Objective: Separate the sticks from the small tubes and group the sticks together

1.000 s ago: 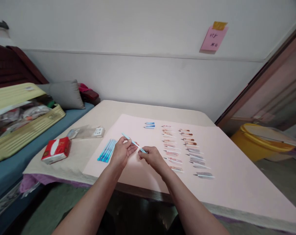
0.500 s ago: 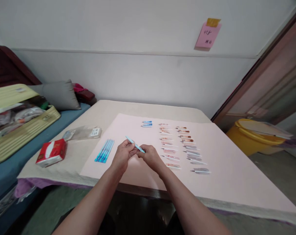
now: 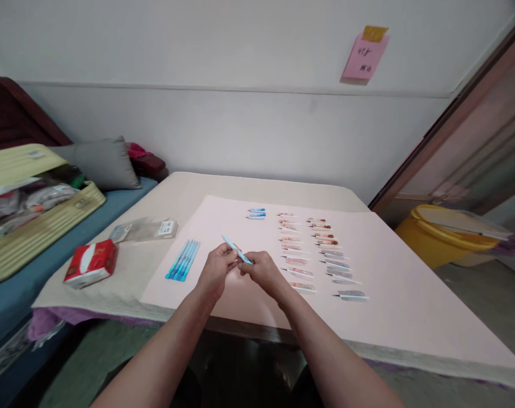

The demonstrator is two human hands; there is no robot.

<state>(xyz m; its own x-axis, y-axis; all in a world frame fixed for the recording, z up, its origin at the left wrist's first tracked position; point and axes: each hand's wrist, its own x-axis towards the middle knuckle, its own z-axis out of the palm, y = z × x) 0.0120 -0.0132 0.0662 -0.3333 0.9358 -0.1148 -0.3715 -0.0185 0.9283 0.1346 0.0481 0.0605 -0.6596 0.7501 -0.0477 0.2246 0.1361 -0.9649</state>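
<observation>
A light blue pen point(image 3: 231, 243) slants between my two hands above the pink sheet, its upper end pointing up and left. My left hand point(image 3: 215, 267) is closed with its fingers around the pen's middle. The pen's lower right end is pinched in my right hand point(image 3: 261, 267); fingers hide part of it. To the left lies a row of several blue pens point(image 3: 183, 260), side by side. Behind my hands are a few blue pen parts point(image 3: 256, 213) with dark thin tips. On the right, two columns hold pinkish pen parts point(image 3: 295, 262) and brown and grey pen parts point(image 3: 336, 263).
The pink sheet point(image 3: 410, 306) covers much of the cloth-topped table. At left are a red tissue pack point(image 3: 91, 263) and a clear plastic bag point(image 3: 142, 231). A yellow bin point(image 3: 440, 235) stands beyond the right edge. Behind the table rises a white wall point(image 3: 240, 130).
The pen between my hands has tilted slightly steeper. Both hands keep their grip in nearly the same place, and the view has shifted a little.
</observation>
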